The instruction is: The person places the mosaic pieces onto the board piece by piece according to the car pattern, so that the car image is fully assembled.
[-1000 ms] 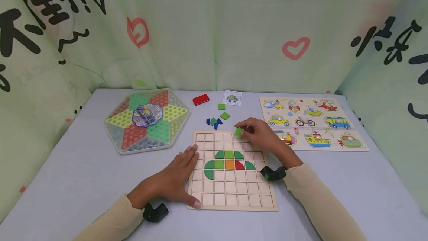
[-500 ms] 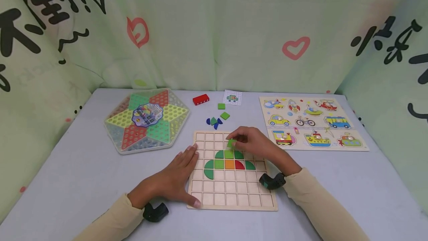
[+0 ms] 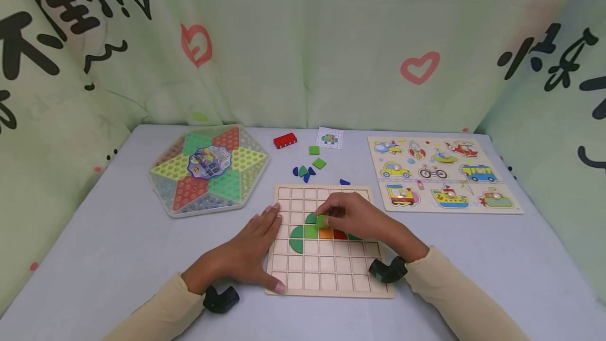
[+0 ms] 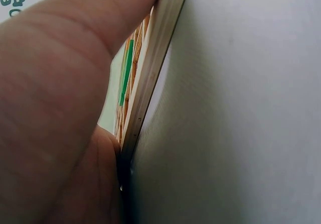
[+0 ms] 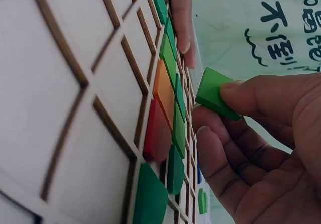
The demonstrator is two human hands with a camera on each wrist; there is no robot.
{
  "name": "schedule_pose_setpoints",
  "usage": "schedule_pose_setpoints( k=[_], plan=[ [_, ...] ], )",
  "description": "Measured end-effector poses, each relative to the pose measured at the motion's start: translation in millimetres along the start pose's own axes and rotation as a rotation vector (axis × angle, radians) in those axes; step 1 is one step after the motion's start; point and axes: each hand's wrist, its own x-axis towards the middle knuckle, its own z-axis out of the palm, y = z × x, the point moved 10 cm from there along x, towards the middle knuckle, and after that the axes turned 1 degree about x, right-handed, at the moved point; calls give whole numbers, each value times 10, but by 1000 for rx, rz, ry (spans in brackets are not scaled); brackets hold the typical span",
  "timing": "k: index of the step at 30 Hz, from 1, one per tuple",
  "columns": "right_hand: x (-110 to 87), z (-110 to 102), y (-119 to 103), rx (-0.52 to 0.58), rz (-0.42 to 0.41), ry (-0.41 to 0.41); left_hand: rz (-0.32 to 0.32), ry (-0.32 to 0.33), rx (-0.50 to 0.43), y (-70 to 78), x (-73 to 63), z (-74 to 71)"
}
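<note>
A light green square tile (image 5: 215, 91) is pinched between thumb and fingers of my right hand (image 3: 360, 217), above the wooden grid board (image 3: 341, 280). In the right wrist view the tile is tilted and apart from the board. Set in the grid are dark green quarter-round tiles (image 3: 296, 247), light green squares (image 3: 310, 232), an orange square (image 3: 325, 233) and a red quarter-round (image 5: 158, 131). The right hand hides part of this pattern in the head view. My left hand (image 3: 253, 246) rests with straight, spread fingers against the board's left edge, its thumb at the near corner.
Behind the board lie loose green squares (image 3: 319, 163), several small blue pieces (image 3: 344, 182), a red block (image 3: 285, 141) and a pattern card (image 3: 330, 138). A hexagonal Chinese checkers board (image 3: 208, 170) stands left, a vehicle peg puzzle (image 3: 445, 172) right.
My right hand has carried the green square from the board's far edge leftward and nearer, over the tile pattern. A blue piece behind the board has come into view. The left hand stays put.
</note>
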Motion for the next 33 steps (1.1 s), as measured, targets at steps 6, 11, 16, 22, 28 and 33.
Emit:
schedule_pose_setpoints(
  k=[6, 11, 16, 22, 28, 33],
  plan=[
    [-52, 42, -44, -22, 28, 5, 7, -1, 2, 8, 6, -8],
    [-105, 99, -127, -16, 12, -17, 16, 2, -1, 18, 6, -16],
    [-129, 204, -157, 4, 15, -47, 12, 1, 14, 12, 11, -18],
    [-127, 289, -206, -8, -19, -48, 14, 4, 7, 22, 11, -27],
    [-142, 311, -263, -25, -69, -29, 22, 10, 8, 22, 11, -28],
    [-133, 351, -250, -51, -73, -18, 19, 10, -6, 5, 3, -2]
  ],
)
